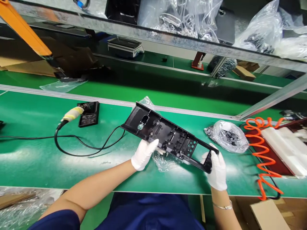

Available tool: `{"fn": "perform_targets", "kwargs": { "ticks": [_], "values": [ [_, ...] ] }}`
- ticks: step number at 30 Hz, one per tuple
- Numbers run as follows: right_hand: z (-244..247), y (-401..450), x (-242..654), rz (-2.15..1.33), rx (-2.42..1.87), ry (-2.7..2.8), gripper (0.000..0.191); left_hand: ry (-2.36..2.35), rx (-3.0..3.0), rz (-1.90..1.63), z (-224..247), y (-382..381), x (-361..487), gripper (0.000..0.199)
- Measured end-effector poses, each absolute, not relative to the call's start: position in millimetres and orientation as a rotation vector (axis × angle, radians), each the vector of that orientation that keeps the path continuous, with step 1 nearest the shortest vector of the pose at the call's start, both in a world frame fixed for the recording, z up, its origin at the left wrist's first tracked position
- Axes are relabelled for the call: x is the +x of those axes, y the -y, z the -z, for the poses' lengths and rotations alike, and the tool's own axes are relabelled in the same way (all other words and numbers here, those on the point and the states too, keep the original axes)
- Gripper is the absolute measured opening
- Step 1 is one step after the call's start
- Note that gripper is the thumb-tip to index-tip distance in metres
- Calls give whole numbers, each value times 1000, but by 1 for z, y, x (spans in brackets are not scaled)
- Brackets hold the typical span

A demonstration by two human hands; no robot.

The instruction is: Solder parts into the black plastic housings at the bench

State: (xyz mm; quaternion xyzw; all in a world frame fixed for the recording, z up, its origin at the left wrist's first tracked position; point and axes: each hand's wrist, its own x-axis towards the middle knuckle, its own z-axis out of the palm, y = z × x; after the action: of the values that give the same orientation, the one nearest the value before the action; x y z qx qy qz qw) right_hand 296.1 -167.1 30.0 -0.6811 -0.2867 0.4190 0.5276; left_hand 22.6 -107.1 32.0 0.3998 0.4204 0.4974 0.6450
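A long black plastic housing [165,134] is held tilted above the green bench, its ribbed inner side facing me. It has an oval hole near the wide left end and a rectangular opening near the narrow right end. My left hand [144,154], in a white glove, grips the lower edge left of the middle, thumb on the inside. At the narrow end my gloved right hand [217,167] is closed around the frame beside the opening. Crumpled clear plastic film [165,162] lies under the housing.
A tool with a yellow-wrapped handle [74,113] rests on a black tray [89,118], its black cable [79,155] looping towards the housing. To the right are a bag of small black parts [231,137], an orange coiled hose [262,150] and white foam [283,150]. A metal shelf [168,36] overhangs the bench.
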Motion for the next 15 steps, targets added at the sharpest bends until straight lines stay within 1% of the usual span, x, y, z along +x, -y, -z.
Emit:
{"fn": "perform_targets", "kwargs": {
  "ticks": [3, 6, 11, 15],
  "values": [
    [-30, 167, 299, -1008, -1618, 676, 96, -926, 872, -1051, -33, 110, 23, 69],
    [-29, 167, 301, -1014, -1606, 666, 94, -955, 869, -1115, -36, 111, 24, 71],
    [-29, 169, 302, -1022, -1594, 665, 94, -980, 891, -1180, -39, 111, 25, 68],
    [-34, 170, 300, -998, -1592, 683, 93, -994, 868, -1213, -38, 111, 23, 77]
  ]
}}
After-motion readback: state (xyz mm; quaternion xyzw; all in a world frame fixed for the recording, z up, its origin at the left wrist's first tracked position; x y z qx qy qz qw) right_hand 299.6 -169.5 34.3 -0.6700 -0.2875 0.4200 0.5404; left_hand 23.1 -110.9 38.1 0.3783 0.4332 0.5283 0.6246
